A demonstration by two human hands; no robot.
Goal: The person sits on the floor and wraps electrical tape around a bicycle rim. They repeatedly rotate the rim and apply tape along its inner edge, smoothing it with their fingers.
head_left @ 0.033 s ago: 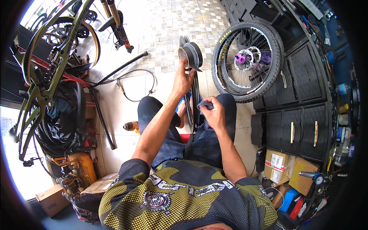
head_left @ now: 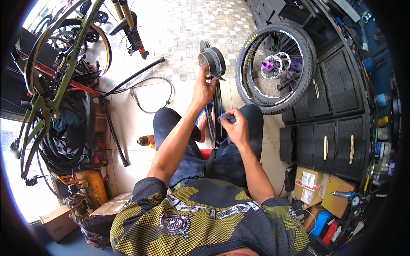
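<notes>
Between my two hands stands a bare black wheel rim, thin and edge-on to me, upright between my knees. At its top sits a roll of dark tape, a flat ring with a smooth grey band and a loose tail hanging off its right side. My left hand is raised just under that roll, fingers curled against the rim's edge and touching the roll from below. My right hand is lower and to the right of the rim, its fingertips pinched tight on a small bluish rag, soft and crumpled, pressed close to the rim's side; I cannot tell whether the rag touches the metal.

Beyond the right fingers, a complete wheel leans against black drawers: knobbly tyre, thin spokes, a shiny purple hub. Past the left fingers a thin black cable loops over the pale tiled floor, with a long black pump lying slantwise. Farther left hangs an olive bicycle frame, tubes curved by the lens, above a heap of black tyres and an orange compressor. Near my right elbow are brown cardboard boxes.
</notes>
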